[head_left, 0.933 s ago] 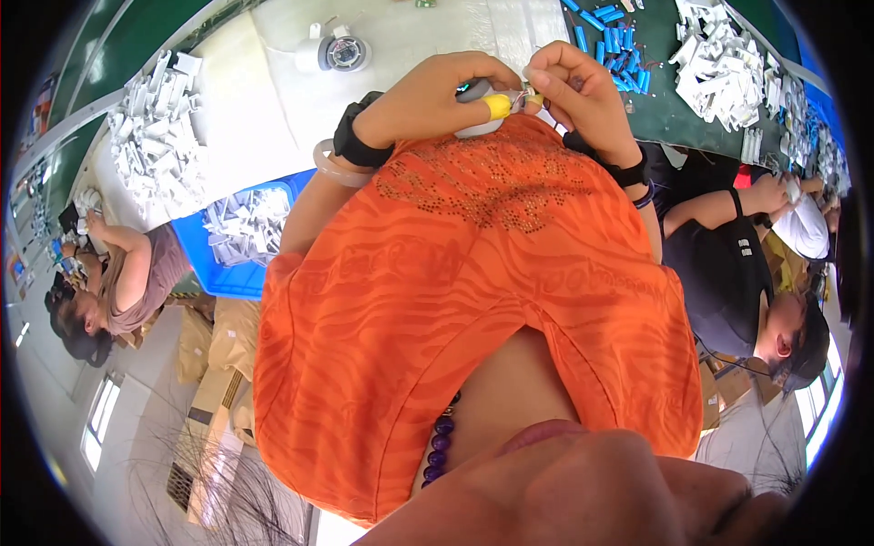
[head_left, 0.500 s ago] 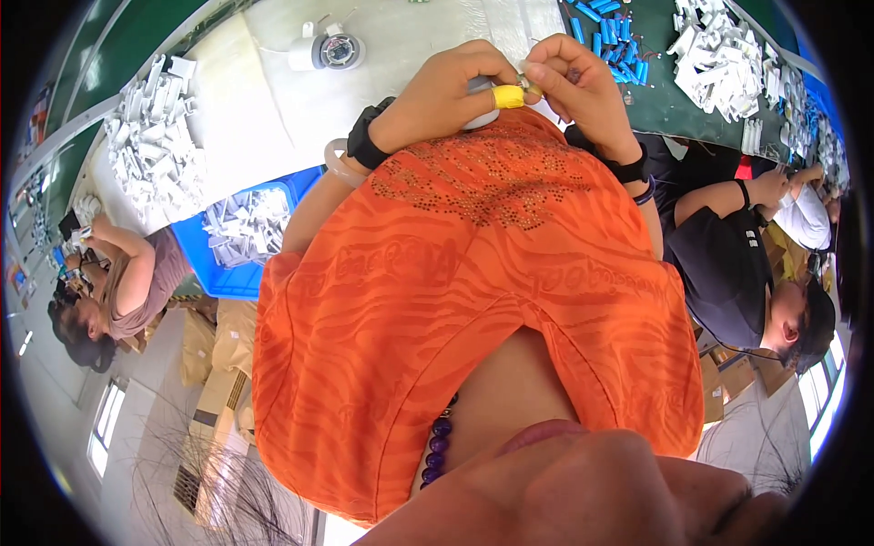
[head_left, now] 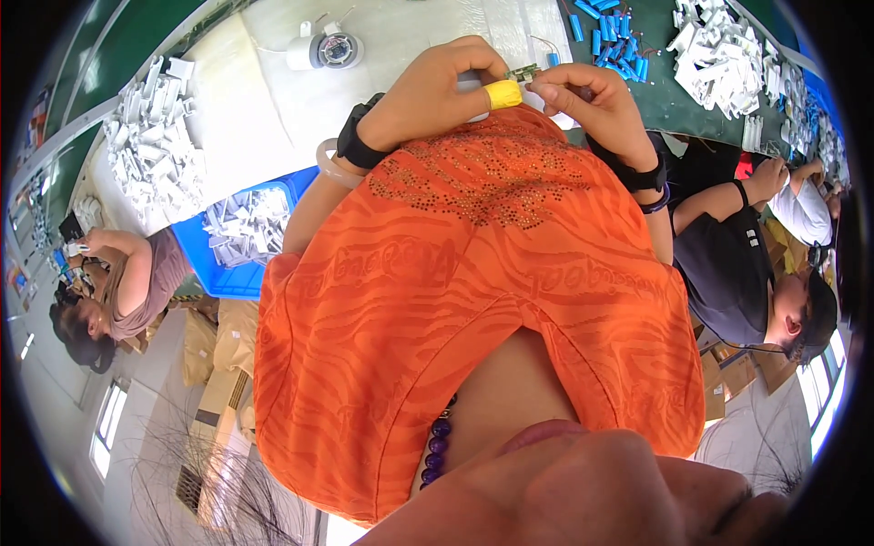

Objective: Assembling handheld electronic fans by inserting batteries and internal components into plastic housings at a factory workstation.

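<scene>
My left hand (head_left: 446, 89), a yellow wrap on one digit, pinches a small green circuit board (head_left: 523, 72) above the table's near edge. Close by on the right, my right hand (head_left: 596, 105) has its thumb and forefinger pressed together at the board's end. Whatever those fingertips grip is too small to make out. A pale rounded part (head_left: 471, 84) shows partly beneath my left hand, mostly covered. Farther off to the left, a white round device (head_left: 335, 51) lies on the table with its inside and thin wires exposed.
Blue cylindrical cells (head_left: 621, 50) with wires lie at the far right, beside a heap of white plastic parts (head_left: 715, 55). Another white heap (head_left: 155, 136) is at left, above a blue bin (head_left: 214, 264) of white pieces. Co-workers sit at left (head_left: 137, 282) and right (head_left: 728, 246).
My right hand has moved slightly down and away from my left, leaving the green board more visible between them. A blue cell and thin wire now show beyond the right hand.
</scene>
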Demonstrator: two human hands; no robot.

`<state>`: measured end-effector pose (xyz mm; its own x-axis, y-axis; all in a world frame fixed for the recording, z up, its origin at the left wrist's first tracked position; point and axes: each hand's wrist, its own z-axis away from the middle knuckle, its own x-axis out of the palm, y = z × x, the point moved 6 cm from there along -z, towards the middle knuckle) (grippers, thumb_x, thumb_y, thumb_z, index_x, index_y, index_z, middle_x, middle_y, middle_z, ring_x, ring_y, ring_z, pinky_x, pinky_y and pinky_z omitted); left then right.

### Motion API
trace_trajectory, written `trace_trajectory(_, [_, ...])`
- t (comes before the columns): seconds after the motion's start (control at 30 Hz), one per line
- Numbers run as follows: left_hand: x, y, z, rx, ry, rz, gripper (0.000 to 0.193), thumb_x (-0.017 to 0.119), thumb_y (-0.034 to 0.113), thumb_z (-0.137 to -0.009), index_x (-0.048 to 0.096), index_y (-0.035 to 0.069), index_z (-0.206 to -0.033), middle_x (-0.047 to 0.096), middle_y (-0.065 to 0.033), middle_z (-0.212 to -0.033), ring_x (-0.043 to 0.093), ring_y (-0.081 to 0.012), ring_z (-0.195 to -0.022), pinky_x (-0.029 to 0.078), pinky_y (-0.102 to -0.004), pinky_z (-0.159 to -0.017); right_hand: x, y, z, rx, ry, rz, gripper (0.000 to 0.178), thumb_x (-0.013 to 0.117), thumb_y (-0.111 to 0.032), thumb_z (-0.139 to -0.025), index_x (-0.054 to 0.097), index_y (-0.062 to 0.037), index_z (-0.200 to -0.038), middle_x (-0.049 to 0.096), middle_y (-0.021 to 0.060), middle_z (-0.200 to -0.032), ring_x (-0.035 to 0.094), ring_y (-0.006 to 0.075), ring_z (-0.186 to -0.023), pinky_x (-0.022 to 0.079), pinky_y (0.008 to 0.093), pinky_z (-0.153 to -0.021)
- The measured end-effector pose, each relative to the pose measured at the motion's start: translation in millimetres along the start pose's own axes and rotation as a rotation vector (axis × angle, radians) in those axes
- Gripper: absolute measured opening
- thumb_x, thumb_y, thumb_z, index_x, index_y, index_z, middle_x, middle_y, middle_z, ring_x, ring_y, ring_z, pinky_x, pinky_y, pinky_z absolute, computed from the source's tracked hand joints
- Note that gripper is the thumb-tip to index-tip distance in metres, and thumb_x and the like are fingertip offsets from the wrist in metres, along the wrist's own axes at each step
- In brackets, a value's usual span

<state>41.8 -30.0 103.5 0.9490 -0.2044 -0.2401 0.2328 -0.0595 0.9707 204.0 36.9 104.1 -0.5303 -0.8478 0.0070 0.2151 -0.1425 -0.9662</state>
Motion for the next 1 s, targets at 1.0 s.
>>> trace_trajectory(1.0, [12.7,8.5,9.6,0.046,0.333,0.042,0.01,0.062,0.014,-0.084,0.065,0.004,-0.087,0.061,-0.0095,-0.075,0.059,-0.0248,-0.063,0.046,-0.0313,-0.058,30.4,-37.9,2.8,-0.403,0.048,0.567,0.009,0.067,-0.016,-0.085,0.065,-0.007,-0.084,0.059,0.0083,-0.067,0.056,0.0255,-0.055,0.043,0.0315,-0.049])
